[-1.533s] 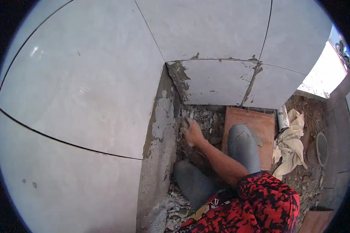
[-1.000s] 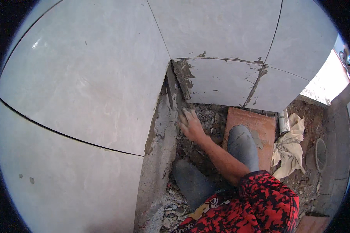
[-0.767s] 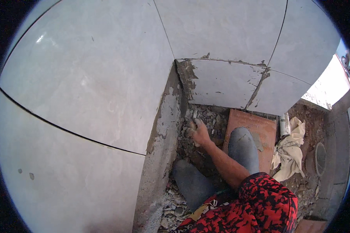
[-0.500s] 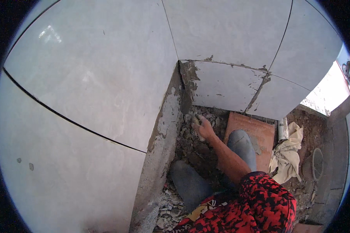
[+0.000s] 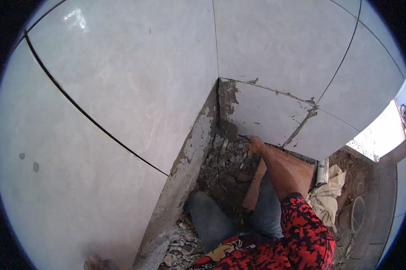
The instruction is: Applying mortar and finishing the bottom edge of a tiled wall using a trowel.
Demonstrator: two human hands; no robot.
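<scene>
My right hand is low in the wall corner, fingers closed on something I cannot make out, beside the bottom edge of the mortar-smeared white tile. Beneath my forearm a terracotta tile lies at an angle by my knees. Broken rubble fills the ground between the walls. At the lower left edge my left hand is partly visible and dim against the left tiled wall, its fingers unclear.
The left wall's tiles end above a strip of rough concrete. To the right lie a white pipe, a cream cloth and a round bucket. A bright opening shows at the far right.
My right hand has moved right along the foot of the back wall. The view has shifted, the walls sitting lower in the picture, and my left hand now shows at the bottom left.
</scene>
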